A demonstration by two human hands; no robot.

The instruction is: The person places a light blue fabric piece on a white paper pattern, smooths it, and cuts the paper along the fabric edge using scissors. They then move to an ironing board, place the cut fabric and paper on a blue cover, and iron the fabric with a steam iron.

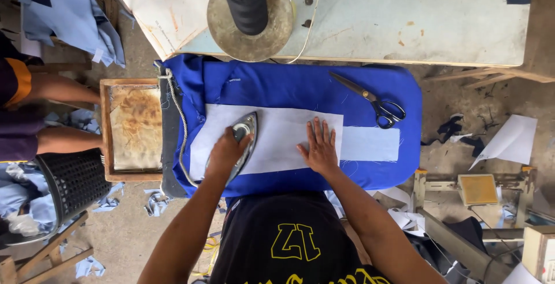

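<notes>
One iron (pixel 241 139), silver with a dark handle, is gripped by the left hand (pixel 227 152), fingers closed round the handle. It is set on one white cloth strip (pixel 277 139), long, flat and frayed at the edges, laid along a blue padded board (pixel 300 84). The right hand (pixel 319 148) is pressed flat on the strip, fingers spread. One pair of scissors (pixel 373 102) is seen near the board's far edge.
</notes>
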